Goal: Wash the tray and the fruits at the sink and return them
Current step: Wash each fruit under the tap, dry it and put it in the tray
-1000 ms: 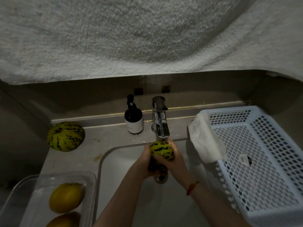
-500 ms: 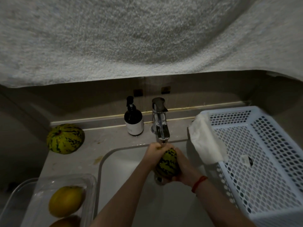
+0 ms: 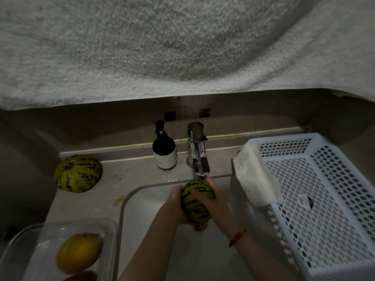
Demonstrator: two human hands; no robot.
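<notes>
A small yellow-green striped melon (image 3: 194, 201) is held over the sink basin (image 3: 154, 236), right under the chrome tap (image 3: 197, 154). My left hand (image 3: 176, 205) grips its left side and my right hand (image 3: 215, 205) curls over its right side and top. A second striped melon (image 3: 78, 173) lies on the counter at the left. The clear plastic tray (image 3: 110, 236) stands at the lower left with a yellow fruit (image 3: 78, 252) in it and another fruit (image 3: 81, 276) at the frame's bottom edge.
A dark soap pump bottle (image 3: 164, 150) stands left of the tap. A white perforated basket (image 3: 316, 201) fills the right side, with a white cloth (image 3: 254, 179) draped over its left rim. A pale towel-like fabric (image 3: 162, 47) hangs across the top of the view.
Both hands have turned the striped melon under the tap, my right hand sliding over its top. The rest has stayed in place.
</notes>
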